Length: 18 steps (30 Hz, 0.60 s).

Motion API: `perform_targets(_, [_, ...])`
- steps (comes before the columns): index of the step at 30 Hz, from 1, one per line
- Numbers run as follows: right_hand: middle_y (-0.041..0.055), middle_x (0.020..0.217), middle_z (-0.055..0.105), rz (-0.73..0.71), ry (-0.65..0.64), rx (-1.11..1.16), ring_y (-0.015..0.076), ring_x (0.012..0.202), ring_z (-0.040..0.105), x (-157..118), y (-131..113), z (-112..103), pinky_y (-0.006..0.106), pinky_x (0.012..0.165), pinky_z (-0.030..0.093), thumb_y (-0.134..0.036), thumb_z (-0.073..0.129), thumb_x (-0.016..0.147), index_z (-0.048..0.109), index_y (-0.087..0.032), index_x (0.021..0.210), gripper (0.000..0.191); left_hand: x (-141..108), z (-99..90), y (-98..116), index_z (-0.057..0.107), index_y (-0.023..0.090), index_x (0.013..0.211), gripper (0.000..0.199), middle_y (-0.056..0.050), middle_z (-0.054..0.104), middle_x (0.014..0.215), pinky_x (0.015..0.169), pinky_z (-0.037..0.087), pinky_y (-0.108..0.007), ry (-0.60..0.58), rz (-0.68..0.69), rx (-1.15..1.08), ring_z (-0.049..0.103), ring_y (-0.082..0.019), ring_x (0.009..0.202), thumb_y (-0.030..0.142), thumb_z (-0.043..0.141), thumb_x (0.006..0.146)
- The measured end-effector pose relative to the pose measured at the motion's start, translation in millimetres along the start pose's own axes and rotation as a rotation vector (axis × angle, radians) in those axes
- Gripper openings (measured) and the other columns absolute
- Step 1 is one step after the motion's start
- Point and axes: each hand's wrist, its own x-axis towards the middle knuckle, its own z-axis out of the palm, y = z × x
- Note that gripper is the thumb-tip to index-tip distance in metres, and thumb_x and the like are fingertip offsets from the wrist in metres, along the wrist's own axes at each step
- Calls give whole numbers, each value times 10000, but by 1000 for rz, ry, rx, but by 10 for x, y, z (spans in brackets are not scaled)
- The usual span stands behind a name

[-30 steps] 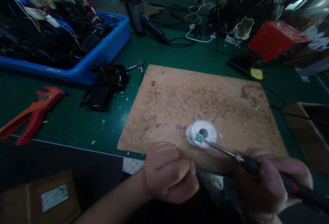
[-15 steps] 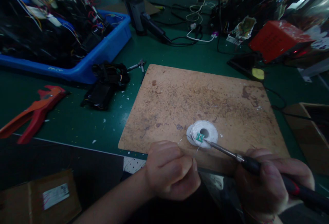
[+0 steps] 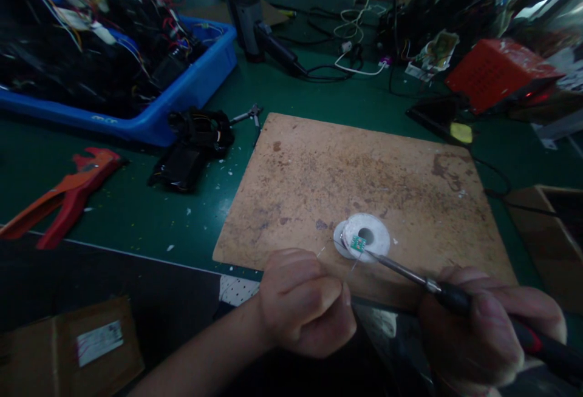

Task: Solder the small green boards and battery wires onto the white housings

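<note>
A white spool [image 3: 379, 236] of solder lies on the brown board, with a small green circuit board [image 3: 358, 243] resting on its face. My right hand [image 3: 494, 330] is wrapped round the dark handle of a soldering iron [image 3: 405, 271]. The iron's tip meets the lower right edge of the circuit board. My left hand [image 3: 310, 303] is closed, thumb against the curled fingers, just left of and below the spool. A thin solder wire [image 3: 354, 263] runs from the circuit board down toward these fingers; its held end is hidden.
The brown board [image 3: 319, 166] covers the middle of the green bench. Red-orange cutters [image 3: 75, 187] and a black part [image 3: 182, 163] lie left, before a blue bin [image 3: 200, 81] of wired parts. A red box [image 3: 498, 75] stands back right, a cardboard box [image 3: 542, 233] right.
The whole view has shifted slightly, so things appear a little further right. Both hands keep their grips, and the iron's tip stays at the circuit board.
</note>
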Motion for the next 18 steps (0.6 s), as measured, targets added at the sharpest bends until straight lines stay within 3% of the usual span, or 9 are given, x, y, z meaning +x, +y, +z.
perform_targets(7, [-50, 590, 588, 15, -4, -26, 113, 446, 523, -22, -15, -22, 287, 431, 450, -138, 667, 781, 590, -185, 745, 97, -15, 12, -39, 576, 193, 786, 136, 81, 433, 562, 466, 282, -284, 4, 25, -21, 350, -89, 469, 59, 601, 791])
perform_targets(18, [-51, 579, 556, 17, -24, -5, 116, 449, 524, -25, -9, 1, 285, 401, 415, -103, 632, 777, 580, -180, 761, 94, -20, 22, -41, 566, 199, 776, 131, 73, 450, 566, 477, 313, -274, 2, 48, 17, 360, -94, 487, 74, 592, 805])
